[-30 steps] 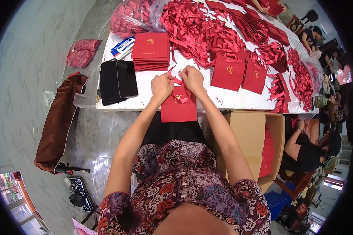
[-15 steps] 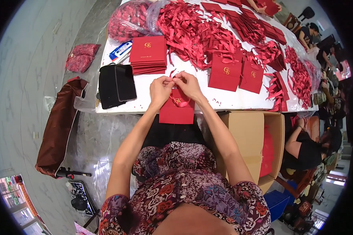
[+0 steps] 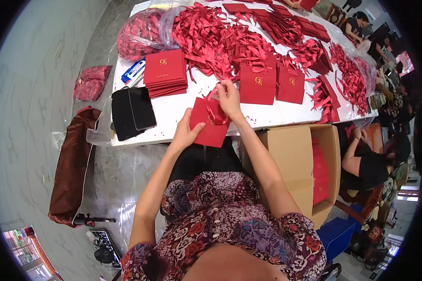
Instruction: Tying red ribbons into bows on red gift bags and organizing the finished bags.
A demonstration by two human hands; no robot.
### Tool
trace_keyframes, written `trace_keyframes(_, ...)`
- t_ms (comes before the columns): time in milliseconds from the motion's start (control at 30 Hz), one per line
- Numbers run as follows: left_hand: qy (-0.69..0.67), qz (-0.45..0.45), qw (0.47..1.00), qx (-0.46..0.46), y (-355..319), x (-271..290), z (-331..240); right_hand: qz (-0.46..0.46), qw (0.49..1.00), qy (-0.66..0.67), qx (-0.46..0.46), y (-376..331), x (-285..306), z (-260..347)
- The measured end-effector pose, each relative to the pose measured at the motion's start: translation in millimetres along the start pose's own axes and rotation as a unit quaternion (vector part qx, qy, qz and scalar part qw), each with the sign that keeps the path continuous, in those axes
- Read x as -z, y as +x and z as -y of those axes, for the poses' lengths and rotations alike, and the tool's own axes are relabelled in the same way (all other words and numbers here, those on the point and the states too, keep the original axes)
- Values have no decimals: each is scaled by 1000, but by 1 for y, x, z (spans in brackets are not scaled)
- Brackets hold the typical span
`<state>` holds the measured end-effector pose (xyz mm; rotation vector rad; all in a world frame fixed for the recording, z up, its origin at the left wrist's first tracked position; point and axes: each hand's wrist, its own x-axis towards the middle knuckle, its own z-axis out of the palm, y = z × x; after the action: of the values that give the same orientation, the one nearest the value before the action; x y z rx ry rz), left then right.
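Note:
A small red paper bag (image 3: 214, 134) with ribbon handles hangs tilted over the near table edge. My left hand (image 3: 186, 133) grips its left side, thumb across the front and the other fingers behind. At the bag's top right, my right hand (image 3: 229, 99) is closed in a pinch on the red ribbon (image 3: 212, 92); a loop of it droops across the bag's front. Other red bags with ribbons (image 3: 258, 85) lie just right of my right hand. To the left sits a stack of flat red bags (image 3: 165, 68) with gold printing.
A large heap of red ribbons (image 3: 204, 40) covers the far side of the white table (image 3: 171, 112). A phone (image 3: 143, 110) lies on a black pouch at the left. An open cardboard box (image 3: 286, 152) stands by my right arm. Co-workers sit at the right.
My left hand has left the ribbon and moved down to the bag's side. My right hand keeps the ribbon, now slightly higher, and the bag has tilted. The whole view has shifted a little.

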<state>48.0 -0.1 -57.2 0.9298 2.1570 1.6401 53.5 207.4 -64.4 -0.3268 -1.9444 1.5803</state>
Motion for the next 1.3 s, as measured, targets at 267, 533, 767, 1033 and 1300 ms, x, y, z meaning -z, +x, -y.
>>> trace_keyframes(267,-1,19,999,39,-23,-14,-20,-53,996,11,-67,12,28,-13)
trace_keyframes(533,-158,-119,979,47,2,-25,-29,-34,996,-26,-81,-55,62,-9)
trace_keyframes(767,-222,-30,973,51,21,-67,-48,-65,989,106,-83,-88,87,7)
trace_keyframes(1033,320,-25,942,-95,-16,-47,-9,-326,944,-55,2,-42,215,-4)
trace_keyframes(1300,406,-26,900,-155,-29,-48,8,-341,904,-250,65,-7,283,-89)
